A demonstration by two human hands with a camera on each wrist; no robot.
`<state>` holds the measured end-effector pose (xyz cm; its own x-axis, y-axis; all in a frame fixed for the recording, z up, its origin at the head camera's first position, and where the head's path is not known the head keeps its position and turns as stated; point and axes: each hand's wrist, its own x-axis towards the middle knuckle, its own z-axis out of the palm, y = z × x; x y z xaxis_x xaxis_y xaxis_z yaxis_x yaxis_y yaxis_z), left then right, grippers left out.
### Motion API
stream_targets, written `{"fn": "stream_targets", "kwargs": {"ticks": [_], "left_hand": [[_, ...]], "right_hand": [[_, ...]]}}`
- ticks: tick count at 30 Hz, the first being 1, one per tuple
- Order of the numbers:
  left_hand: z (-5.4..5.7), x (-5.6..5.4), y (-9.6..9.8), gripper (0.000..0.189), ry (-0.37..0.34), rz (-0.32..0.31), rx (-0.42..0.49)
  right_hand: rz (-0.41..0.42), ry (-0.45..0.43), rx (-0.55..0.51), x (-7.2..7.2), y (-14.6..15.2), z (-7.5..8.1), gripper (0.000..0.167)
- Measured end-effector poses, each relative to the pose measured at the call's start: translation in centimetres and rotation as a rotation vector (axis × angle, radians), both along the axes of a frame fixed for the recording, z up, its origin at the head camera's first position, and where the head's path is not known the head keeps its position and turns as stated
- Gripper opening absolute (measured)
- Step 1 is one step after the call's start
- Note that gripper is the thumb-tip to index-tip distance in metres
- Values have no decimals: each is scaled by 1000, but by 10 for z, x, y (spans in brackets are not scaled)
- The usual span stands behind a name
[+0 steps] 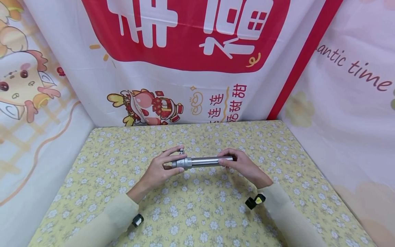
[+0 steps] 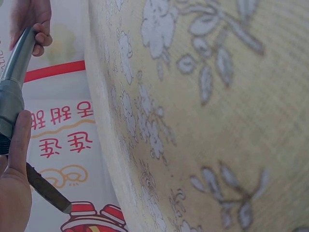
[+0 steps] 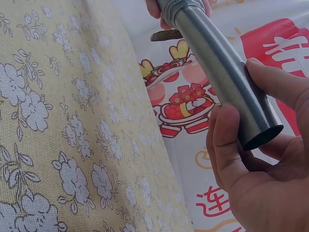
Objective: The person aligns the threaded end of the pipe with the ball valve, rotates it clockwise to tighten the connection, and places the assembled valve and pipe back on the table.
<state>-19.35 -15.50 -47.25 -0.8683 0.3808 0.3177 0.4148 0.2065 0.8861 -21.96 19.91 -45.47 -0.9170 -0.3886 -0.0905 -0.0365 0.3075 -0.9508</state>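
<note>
A smooth steel pipe [image 1: 205, 161] is joined at its left end to a grey metal valve [image 1: 182, 163], the two in one line. With thumb and fingers around the valve body, my left hand [image 1: 158, 171] grips it. A small stem with a nut [image 1: 181, 151] stands up between those fingers. In the left wrist view, a dark flat lever [image 2: 48, 191] sticks out beside the hand. My right hand [image 1: 242, 164] pinches the pipe near its free end. Seen from the right wrist, that end [image 3: 260, 137] is hollow and open. The pipe is held nearly level above the table.
A yellow flowered cloth [image 1: 197, 206] covers the table. Printed fabric hangs behind it [image 1: 191, 92] and along the left [image 1: 71, 113] and right sides [image 1: 324, 137]. Black straps with small devices sit on the left [image 1: 138, 220] and right sleeves [image 1: 255, 201].
</note>
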Motion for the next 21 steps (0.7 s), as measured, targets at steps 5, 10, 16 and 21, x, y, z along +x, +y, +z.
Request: {"fn": "stream_targets", "kwargs": {"ticks": [5,10,16,21], "left_hand": [[2,1,0,48,0,3,-5],[3,2,-1,48,3,3,-11],[1,1,-1,48,14,4,-16],[0,-1,-2,48,10,8,-16]], "right_hand": [[-3,2,-14,0,-1,1,34],[7,7,-50,1,-2,1,32],[25,25,-78,0,-3,-1,32],[36,10,-81,-1,-2,-2,35]]}}
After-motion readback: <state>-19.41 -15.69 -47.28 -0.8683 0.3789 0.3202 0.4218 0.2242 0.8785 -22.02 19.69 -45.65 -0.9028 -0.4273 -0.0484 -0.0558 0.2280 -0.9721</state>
